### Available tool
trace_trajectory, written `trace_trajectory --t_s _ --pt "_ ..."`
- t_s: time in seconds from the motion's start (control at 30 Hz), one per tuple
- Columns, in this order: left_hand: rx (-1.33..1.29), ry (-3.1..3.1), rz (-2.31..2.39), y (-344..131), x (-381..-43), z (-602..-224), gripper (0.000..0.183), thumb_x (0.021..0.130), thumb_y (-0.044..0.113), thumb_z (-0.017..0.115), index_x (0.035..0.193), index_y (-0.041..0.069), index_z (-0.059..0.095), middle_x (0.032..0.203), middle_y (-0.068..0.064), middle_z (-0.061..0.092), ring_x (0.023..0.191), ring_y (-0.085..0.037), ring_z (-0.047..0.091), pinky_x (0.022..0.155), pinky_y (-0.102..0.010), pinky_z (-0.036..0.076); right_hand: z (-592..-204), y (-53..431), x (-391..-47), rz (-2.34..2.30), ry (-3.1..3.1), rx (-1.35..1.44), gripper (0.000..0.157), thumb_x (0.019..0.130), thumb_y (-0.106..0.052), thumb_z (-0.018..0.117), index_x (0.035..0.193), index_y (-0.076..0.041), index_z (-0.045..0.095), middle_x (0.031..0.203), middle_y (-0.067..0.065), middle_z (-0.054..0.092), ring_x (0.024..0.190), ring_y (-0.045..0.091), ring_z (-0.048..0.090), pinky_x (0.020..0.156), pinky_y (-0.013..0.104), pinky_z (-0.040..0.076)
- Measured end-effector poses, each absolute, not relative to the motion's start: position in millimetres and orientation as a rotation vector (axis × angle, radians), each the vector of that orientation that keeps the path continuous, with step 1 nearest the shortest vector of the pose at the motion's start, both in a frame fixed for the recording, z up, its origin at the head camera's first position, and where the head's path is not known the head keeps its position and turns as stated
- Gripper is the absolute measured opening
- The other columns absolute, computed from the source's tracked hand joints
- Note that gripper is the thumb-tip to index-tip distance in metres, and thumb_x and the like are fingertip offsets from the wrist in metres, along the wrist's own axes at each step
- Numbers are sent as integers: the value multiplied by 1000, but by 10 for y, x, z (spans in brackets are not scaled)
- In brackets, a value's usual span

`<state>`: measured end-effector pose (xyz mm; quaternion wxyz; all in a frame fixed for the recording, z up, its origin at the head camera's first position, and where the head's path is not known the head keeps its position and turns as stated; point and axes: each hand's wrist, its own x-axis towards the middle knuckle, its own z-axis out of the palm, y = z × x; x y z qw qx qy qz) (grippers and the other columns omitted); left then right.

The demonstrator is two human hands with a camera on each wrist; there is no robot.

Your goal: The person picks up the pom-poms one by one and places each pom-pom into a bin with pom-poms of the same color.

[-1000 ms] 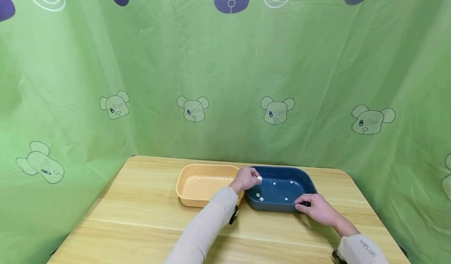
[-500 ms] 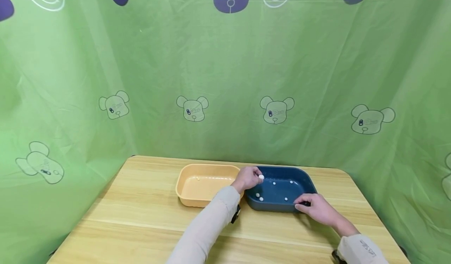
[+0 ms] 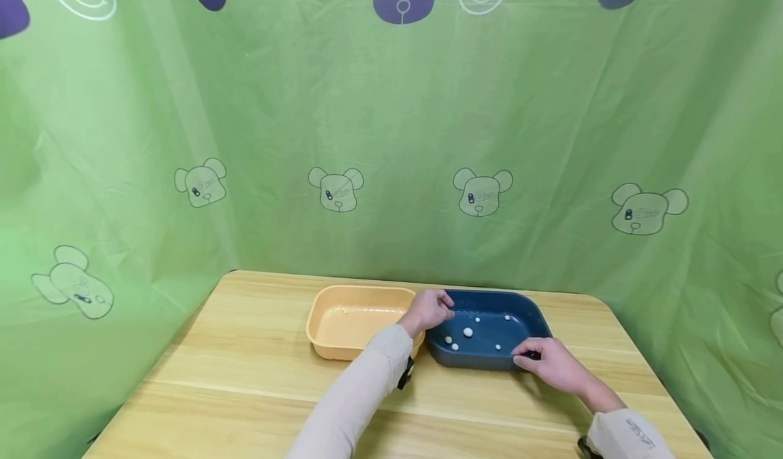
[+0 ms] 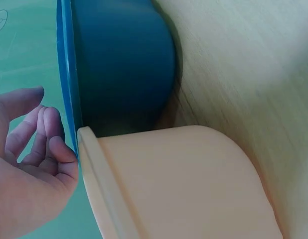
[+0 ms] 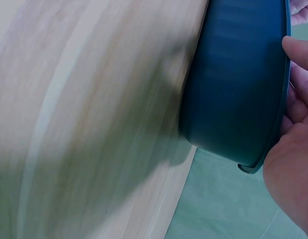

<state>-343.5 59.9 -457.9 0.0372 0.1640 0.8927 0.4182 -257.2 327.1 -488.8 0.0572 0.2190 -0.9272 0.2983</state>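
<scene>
My left hand [image 3: 431, 309] hangs over the left end of the blue basin [image 3: 483, 362], wrist above the yellow basin [image 3: 333, 350]. In the left wrist view its thumb stands apart from the loosely bent fingers [image 4: 53, 122], with nothing between them. A white ball [image 3: 467, 332], the largest there, lies on the blue basin's floor. Several smaller white balls, such as one at the left [image 3: 448, 340] and one at the back right [image 3: 507, 317], are scattered around it. My right hand [image 3: 553, 364] holds the basin's near right rim, thumb outside and fingers behind the rim.
The two basins stand side by side at the far edge of the wooden table [image 3: 245, 391]. A small pale bit [image 3: 344, 311] lies in the yellow basin. Green printed cloth [image 3: 391, 105] hangs behind and at both sides.
The large white ball, pinched in my left fingers before, has been let go and now lies in the blue basin. The right hand stays in place on the rim.
</scene>
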Motion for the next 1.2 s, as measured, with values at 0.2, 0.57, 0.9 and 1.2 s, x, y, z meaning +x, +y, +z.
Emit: trace_trajectory --t_s 0.2,0.57,0.9,1.2 --pt "559 2717 1294 500 -3344 -4499 8 82 10 71 89 6 69 74 5 59 69 -7 53 63 -19 45 -4884 3281 -2569 898 -2825 654 8 87 -23 69 86 -16 71 87 -10 66 85 8 59 76 30 49" --pt "810 2771 1184 94 -2912 -4489 4 87 13 65 84 11 67 73 8 59 67 -3 52 63 -18 44 -4868 3284 -2577 891 -2829 653 7 86 -23 70 87 -16 71 87 -10 66 85 9 60 76 31 50" --pt "868 2816 1060 -303 -2476 -4553 8 88 20 64 88 14 70 81 9 60 73 -5 55 66 -20 45 -4874 3193 -2512 764 -2756 716 5 82 -13 73 86 -16 71 85 -11 66 83 9 61 76 34 51" --pt "834 3100 726 -692 -2220 -4579 26 89 33 62 104 13 68 97 0 62 88 -15 57 76 -32 48 -4834 2997 -2397 497 -2741 635 25 81 -18 73 102 -6 69 101 4 65 99 28 58 85 52 42"
